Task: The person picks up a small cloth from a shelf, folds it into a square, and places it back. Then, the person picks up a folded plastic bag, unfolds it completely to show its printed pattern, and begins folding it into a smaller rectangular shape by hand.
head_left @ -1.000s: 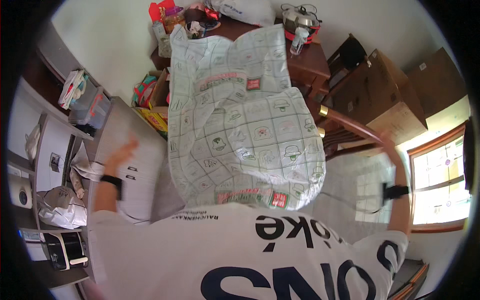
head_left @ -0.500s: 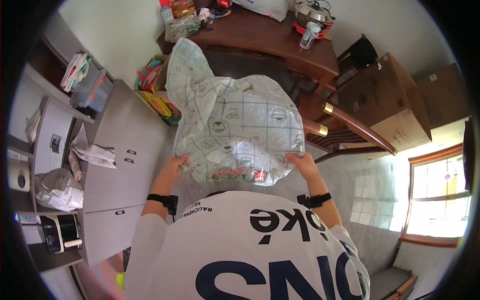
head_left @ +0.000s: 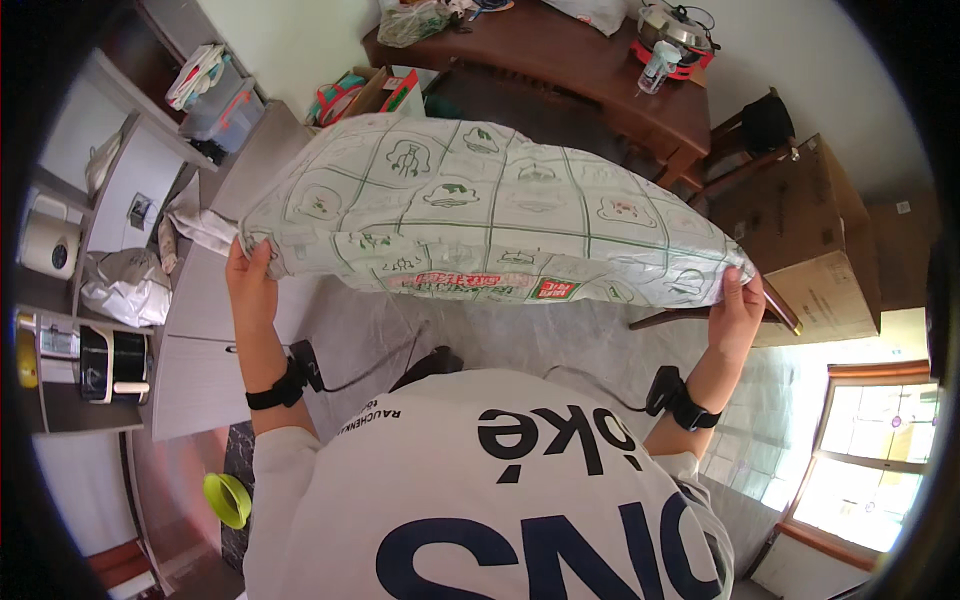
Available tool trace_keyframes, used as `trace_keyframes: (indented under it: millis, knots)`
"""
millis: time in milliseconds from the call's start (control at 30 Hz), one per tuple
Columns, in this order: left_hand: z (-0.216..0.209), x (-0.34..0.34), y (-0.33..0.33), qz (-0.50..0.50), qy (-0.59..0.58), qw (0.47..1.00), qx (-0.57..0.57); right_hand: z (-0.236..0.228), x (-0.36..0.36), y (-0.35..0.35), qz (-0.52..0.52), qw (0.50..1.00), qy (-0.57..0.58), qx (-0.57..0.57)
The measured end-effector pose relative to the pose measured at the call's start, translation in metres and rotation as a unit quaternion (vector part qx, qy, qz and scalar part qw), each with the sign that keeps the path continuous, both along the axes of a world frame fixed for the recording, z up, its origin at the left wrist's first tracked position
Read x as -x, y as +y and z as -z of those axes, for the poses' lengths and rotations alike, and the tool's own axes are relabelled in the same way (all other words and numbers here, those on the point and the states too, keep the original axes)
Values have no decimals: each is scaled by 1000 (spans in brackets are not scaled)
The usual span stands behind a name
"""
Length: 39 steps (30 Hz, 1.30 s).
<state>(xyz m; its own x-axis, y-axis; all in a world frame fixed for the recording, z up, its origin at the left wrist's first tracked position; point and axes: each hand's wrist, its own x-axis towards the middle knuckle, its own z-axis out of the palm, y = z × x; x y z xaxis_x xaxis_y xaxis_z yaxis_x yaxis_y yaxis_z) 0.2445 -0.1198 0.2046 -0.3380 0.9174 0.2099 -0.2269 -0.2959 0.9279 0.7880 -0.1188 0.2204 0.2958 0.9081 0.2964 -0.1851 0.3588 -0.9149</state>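
A wide white plastic sheet (head_left: pixel 480 205), printed with a green grid and small drawings of food, stretches across in front of me. Its far edge bulges upward in an arc and a red-and-green printed band runs along its near side. My left hand (head_left: pixel 252 280) is closed on the sheet's left corner, thumb on top. At the opposite corner, my right hand (head_left: pixel 736 310) pinches the plastic the same way. Both arms are spread wide and the sheet hangs above the floor between them. Whether it is a single layer or a bag, I cannot tell.
Beyond the sheet stands a brown table (head_left: pixel 540 60) with a lidded pot (head_left: pixel 675 38) and a clear jug (head_left: pixel 657 68). Cardboard boxes (head_left: pixel 815 240) and a wooden chair are on the right. Grey cabinets (head_left: pixel 195 385) line the left, near a green basin (head_left: pixel 227 500).
My hands have moved apart, the left going left and the right going right, both slightly farther away. The crumpled plastic has spread out into a wide, taut band.
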Motion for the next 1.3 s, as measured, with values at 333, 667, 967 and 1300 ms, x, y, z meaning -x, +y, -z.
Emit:
trace_keyframes:
  millis: [333, 667, 967, 1300]
  knots:
    - [40, -27, -128, -49, 70, 979, 185, 71, -18, -34, -8, 995, -30, 99]
    - [73, -14, -139, -41, 65, 973, 219, 78, -22, -76, 8, 979, -127, 162]
    - [62, -12, -130, -57, 38, 979, 192, 82, -2, -108, 72, 946, -247, 199]
    - [148, 81, -164, 54, 157, 929, 331, 109, 48, -182, 115, 902, -291, 298]
